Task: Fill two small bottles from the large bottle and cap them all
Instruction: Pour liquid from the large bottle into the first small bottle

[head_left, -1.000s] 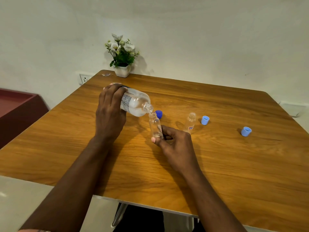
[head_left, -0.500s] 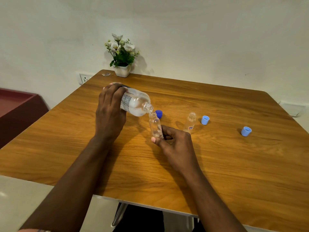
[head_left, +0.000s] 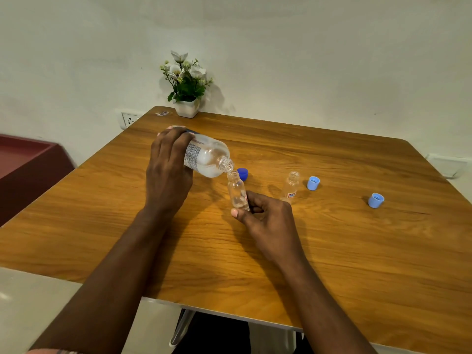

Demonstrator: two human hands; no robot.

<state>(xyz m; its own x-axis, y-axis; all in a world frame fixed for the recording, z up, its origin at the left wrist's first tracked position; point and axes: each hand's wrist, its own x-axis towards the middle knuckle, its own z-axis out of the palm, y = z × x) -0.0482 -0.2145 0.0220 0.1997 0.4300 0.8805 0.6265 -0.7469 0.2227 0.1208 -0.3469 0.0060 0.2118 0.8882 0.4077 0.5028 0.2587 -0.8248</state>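
My left hand (head_left: 167,172) grips the large clear bottle (head_left: 208,157), tipped nearly sideways with its open mouth touching the neck of a small clear bottle (head_left: 237,191). My right hand (head_left: 265,213) holds that small bottle upright on the wooden table (head_left: 332,251) by its base; a little liquid shows in its bottom. A second small bottle (head_left: 290,186) stands uncapped just to the right. A dark blue cap (head_left: 243,173) lies behind the held bottle. Two light blue caps (head_left: 313,183) (head_left: 376,200) lie further right.
A white pot of flowers (head_left: 187,90) stands at the table's far edge by the wall. A dark red piece of furniture (head_left: 25,164) sits to the left, below the table. A wall socket (head_left: 129,120) is near the far left corner.
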